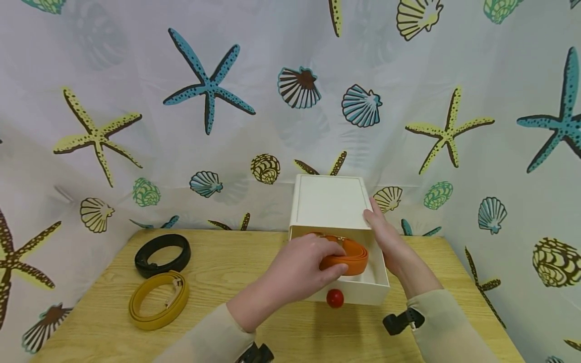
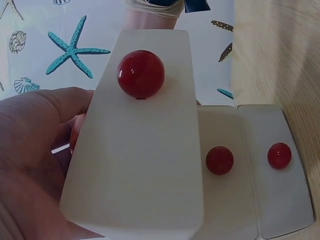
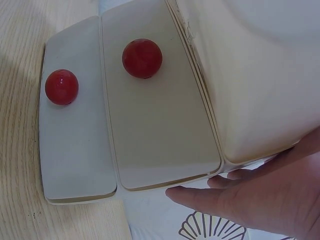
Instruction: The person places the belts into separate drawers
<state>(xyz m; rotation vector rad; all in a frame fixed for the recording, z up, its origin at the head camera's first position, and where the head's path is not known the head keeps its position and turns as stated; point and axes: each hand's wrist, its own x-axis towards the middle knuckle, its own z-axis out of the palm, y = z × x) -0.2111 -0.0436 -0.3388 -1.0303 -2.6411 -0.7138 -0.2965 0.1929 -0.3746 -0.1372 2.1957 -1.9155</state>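
Observation:
A rolled orange belt [image 1: 358, 259] lies in the pulled-out top drawer [image 1: 369, 294] of a small white drawer cabinet [image 1: 330, 201]. My left hand [image 1: 305, 266] reaches over the drawer front and grips the roll, thumb at its near side. In the left wrist view, the drawer front [image 2: 135, 165] with its red knob hides most of the belt. My right hand [image 1: 391, 241] rests against the cabinet's right side, its fingers extended. The right wrist view shows those fingers [image 3: 200, 199] beside the cabinet's side wall.
To the left on the wooden table [image 1: 236, 282] lie a coiled black belt [image 1: 183, 254] and a coiled yellow belt [image 1: 140, 318]. Two lower drawers [image 3: 165, 120] with red knobs are closed. A shell-and-starfish patterned curtain [image 1: 254, 40] hangs behind the table and at both sides.

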